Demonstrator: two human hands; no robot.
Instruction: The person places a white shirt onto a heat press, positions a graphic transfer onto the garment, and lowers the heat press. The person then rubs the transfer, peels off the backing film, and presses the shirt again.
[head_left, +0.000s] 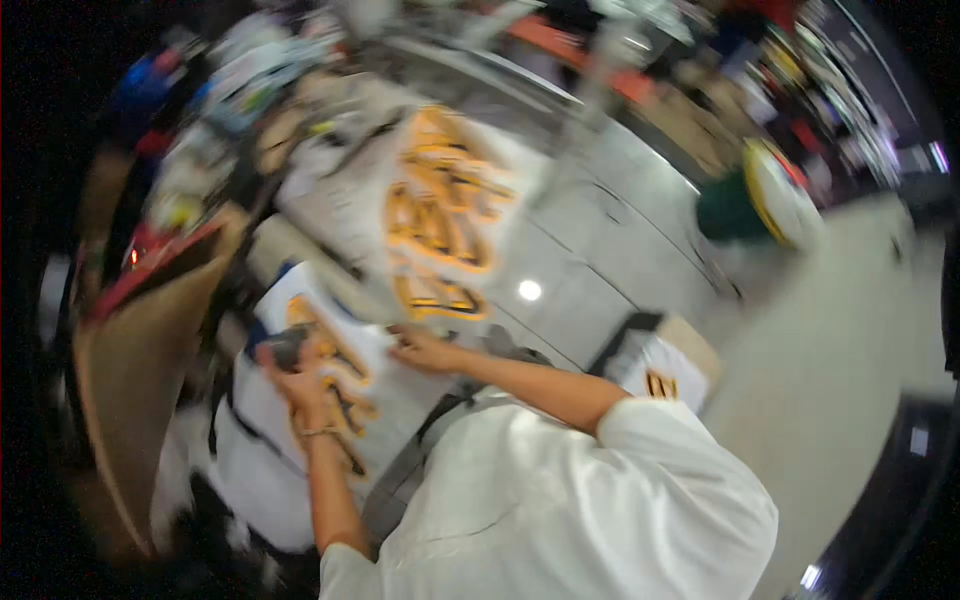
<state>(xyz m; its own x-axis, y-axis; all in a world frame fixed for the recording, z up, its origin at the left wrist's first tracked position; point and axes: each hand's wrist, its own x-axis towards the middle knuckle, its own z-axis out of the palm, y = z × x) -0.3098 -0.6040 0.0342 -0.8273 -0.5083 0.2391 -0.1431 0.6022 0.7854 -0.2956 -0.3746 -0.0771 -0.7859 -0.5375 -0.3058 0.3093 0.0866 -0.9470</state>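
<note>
A white sheet [350, 330] with large orange-and-black lettering lies in front of me, over something bulky. My left hand [300, 388] is on its left part, fingers curled round a dark grey rounded object [288, 347] whose kind is too blurred to make out. At the sheet's right edge is my right hand [425, 350], fingers closed on the border in what looks like a pinch. Just beyond, a second white sheet [510, 165] with similar lettering lies spread over the tiles.
An open cardboard box [140, 370] stands at the left, beside a blurred heap of bags [260, 80]. A green bucket [725, 207] with a yellow rim and white top is at the right on the tiled floor [590, 220]. Nearer, a lettered white item [665, 370] lies by my right arm.
</note>
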